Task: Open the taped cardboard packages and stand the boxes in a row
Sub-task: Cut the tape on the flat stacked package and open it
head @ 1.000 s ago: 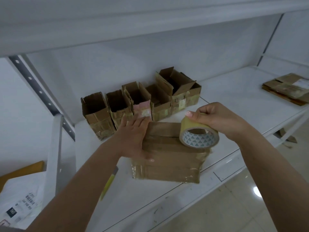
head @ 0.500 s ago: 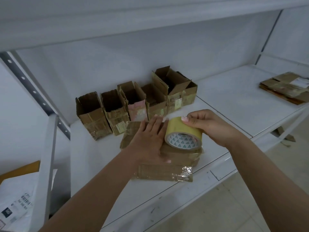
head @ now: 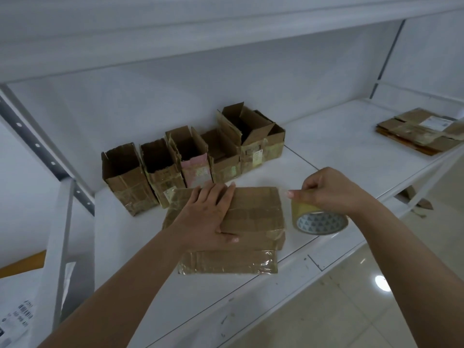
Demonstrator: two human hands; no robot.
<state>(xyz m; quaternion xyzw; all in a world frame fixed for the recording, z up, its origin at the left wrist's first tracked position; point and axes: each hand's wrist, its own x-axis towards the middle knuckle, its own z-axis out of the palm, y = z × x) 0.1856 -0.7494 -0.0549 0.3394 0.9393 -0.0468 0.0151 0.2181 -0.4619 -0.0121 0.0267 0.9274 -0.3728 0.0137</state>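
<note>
A stack of flattened, taped cardboard packages (head: 253, 212) lies on the white shelf (head: 326, 146) near its front edge. My left hand (head: 208, 214) rests flat on the top package, fingers straight. My right hand (head: 324, 192) grips a roll of yellowish packing tape (head: 319, 219) just right of the stack, above the shelf surface. Behind the stack, several opened cardboard boxes (head: 190, 159) stand upright in a row against the back wall, their top flaps open.
Another pile of flattened cardboard (head: 421, 130) lies at the far right of the shelf. A white upright post (head: 60, 247) stands at the left. A white parcel with a printed label (head: 17, 317) sits at lower left. Tiled floor (head: 376, 297) lies below the shelf edge.
My right hand has carried the tape roll off the top of the stack to its right side. My left hand stays on the top package, which now lies more square.
</note>
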